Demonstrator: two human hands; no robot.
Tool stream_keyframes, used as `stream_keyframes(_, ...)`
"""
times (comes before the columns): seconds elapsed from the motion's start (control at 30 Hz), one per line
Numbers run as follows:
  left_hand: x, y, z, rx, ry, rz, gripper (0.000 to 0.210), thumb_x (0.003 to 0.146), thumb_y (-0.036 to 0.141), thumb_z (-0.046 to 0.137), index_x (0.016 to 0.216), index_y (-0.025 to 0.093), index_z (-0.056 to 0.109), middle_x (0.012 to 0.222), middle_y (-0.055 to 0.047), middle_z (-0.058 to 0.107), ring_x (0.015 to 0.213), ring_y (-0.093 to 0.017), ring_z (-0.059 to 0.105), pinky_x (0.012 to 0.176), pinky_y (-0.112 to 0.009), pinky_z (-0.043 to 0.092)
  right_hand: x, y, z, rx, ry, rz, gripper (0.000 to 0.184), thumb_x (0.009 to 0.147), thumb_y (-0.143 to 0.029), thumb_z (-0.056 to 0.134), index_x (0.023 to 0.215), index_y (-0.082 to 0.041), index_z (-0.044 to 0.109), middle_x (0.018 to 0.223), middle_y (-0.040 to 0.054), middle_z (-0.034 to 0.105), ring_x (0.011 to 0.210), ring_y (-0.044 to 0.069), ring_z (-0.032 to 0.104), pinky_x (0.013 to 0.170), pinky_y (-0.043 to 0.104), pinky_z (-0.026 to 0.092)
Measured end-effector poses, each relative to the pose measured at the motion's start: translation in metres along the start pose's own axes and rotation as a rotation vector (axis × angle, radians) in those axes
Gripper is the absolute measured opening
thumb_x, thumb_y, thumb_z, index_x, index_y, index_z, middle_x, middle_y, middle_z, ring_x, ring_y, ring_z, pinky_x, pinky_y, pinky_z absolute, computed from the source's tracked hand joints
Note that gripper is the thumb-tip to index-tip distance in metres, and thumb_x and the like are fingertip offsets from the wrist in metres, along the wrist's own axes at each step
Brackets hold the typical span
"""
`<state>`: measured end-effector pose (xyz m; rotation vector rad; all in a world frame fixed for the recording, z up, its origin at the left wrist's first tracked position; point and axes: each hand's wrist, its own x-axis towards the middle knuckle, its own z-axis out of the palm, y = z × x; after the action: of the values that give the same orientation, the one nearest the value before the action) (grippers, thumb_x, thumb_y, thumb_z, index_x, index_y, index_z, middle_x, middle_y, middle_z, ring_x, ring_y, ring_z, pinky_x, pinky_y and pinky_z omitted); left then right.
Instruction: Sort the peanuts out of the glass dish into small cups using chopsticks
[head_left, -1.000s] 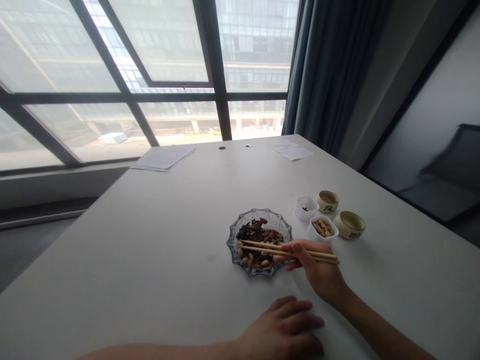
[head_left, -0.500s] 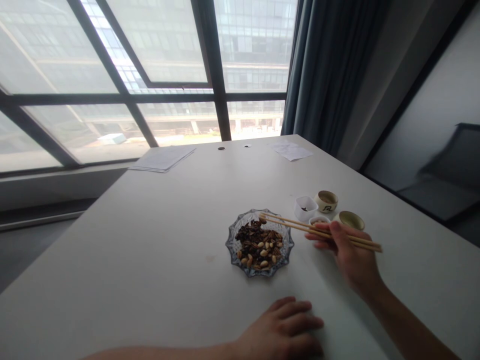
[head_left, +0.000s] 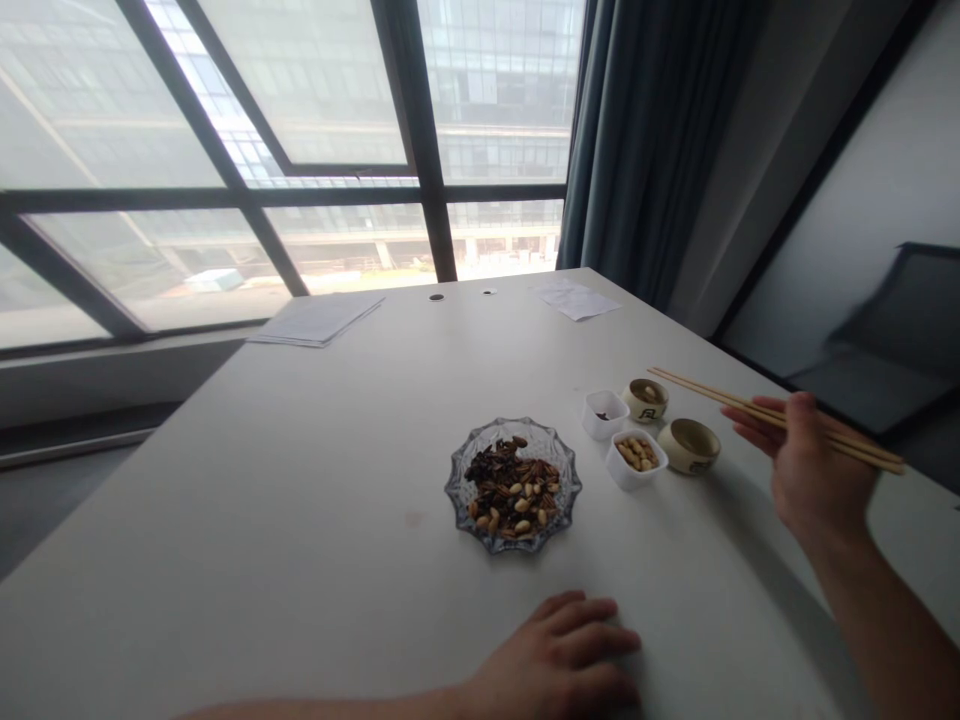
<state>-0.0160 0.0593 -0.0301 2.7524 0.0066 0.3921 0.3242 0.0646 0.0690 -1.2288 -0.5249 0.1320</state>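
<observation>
The right hand grips wooden chopsticks, tips seemingly empty, above the round beige cups; the left hand rests flat, empty, on the white tabletop.

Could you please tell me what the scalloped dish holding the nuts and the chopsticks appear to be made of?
The scalloped dish looks like clear pressed glass: it is see-through, with a faceted, glinting rim. The chopsticks in the right hand appear to be pale wood or bamboo: tan, matte and plain, though the grain is too small to tell.
</observation>
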Motion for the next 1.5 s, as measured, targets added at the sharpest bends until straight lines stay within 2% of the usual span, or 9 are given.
stream_keyframes(0.13,0.0,-0.001,0.001,-0.007,-0.007,-0.001,0.025,0.113,0.04,0.052,0.128,0.026,0.066,0.156,0.002,0.06,0.152,-0.022,0.047,0.13,-0.038,0.031,-0.008,-0.004,0.004,0.018,-0.017,-0.035,0.038,0.094,-0.051,0.073,0.084,-0.014,0.076,0.072,0.0093,0.076,0.063,0.023,0.078,0.061,0.033,0.066)
stream_keyframes(0.23,0.0,-0.001,0.002,-0.001,0.013,0.0,0.026,0.114,0.04,0.049,0.128,0.026,0.066,0.155,0.003,0.06,0.151,-0.021,0.047,0.13,-0.036,0.029,-0.023,-0.007,0.009,0.034,-0.094,-0.012,0.041,0.093,-0.054,0.075,0.085,-0.014,0.078,0.073,0.0098,0.078,0.063,0.024,0.079,0.061,0.033,0.068)
stream_keyframes(0.47,0.0,0.001,0.003,0.034,0.062,0.0,0.021,0.112,0.038,0.055,0.125,0.026,0.068,0.15,0.002,0.065,0.149,-0.019,0.051,0.129,-0.034,0.031,-0.087,-0.018,0.026,0.039,-0.613,0.17,0.046,0.093,-0.059,0.074,0.092,-0.013,0.082,0.074,0.0123,0.081,0.063,0.024,0.08,0.055,0.028,0.065)
stream_keyframes(0.63,0.0,0.001,0.004,0.057,0.109,0.013,0.022,0.113,0.039,0.054,0.124,0.027,0.069,0.149,0.004,0.065,0.147,-0.019,0.052,0.128,-0.034,0.032,-0.128,-0.02,0.038,0.087,-0.815,0.301,0.052,0.093,-0.064,0.071,0.089,-0.014,0.083,0.071,0.0123,0.08,0.06,0.023,0.079,0.054,0.029,0.065)
stream_keyframes(0.83,0.0,0.0,0.008,0.073,0.133,0.02,0.023,0.113,0.039,0.053,0.123,0.027,0.069,0.15,0.005,0.065,0.147,-0.019,0.053,0.128,-0.034,0.033,-0.146,-0.015,0.045,0.109,-0.814,0.452,0.061,0.083,-0.074,0.075,0.088,-0.014,0.082,0.08,0.0146,0.082,0.068,0.027,0.082,0.053,0.028,0.065)
stream_keyframes(0.93,0.0,-0.001,0.01,0.072,0.111,0.013,0.022,0.113,0.038,0.054,0.123,0.027,0.069,0.15,0.004,0.065,0.147,-0.02,0.052,0.128,-0.036,0.034,-0.147,-0.014,0.046,0.095,-0.806,0.481,0.07,0.077,-0.081,0.073,0.088,-0.012,0.082,0.08,0.0164,0.081,0.071,0.031,0.083,0.054,0.033,0.068)
stream_keyframes(1.03,0.0,0.0,0.01,0.069,0.1,0.01,0.022,0.113,0.038,0.054,0.124,0.027,0.069,0.151,0.004,0.065,0.148,-0.02,0.052,0.128,-0.036,0.034,-0.148,-0.013,0.047,0.087,-0.794,0.487,0.069,0.075,-0.08,0.075,0.086,-0.013,0.082,0.081,0.0168,0.082,0.071,0.031,0.083,0.055,0.034,0.068)
stream_keyframes(1.33,0.0,0.0,0.007,0.073,0.073,0.001,0.023,0.113,0.04,0.053,0.124,0.028,0.069,0.152,0.005,0.064,0.148,-0.02,0.052,0.128,-0.035,0.033,-0.154,-0.012,0.047,0.096,-0.747,0.476,0.056,0.083,-0.071,0.077,0.084,-0.015,0.083,0.078,0.0135,0.082,0.07,0.028,0.083,0.058,0.031,0.069)
stream_keyframes(1.5,0.002,0.002,0.003,0.077,0.053,-0.002,0.021,0.111,0.04,0.057,0.122,0.028,0.07,0.149,0.003,0.066,0.147,-0.019,0.053,0.128,-0.033,0.033,-0.129,-0.012,0.044,0.112,-0.633,0.403,0.052,0.086,-0.066,0.078,0.087,-0.014,0.083,0.08,0.0134,0.083,0.071,0.028,0.083,0.057,0.031,0.069)
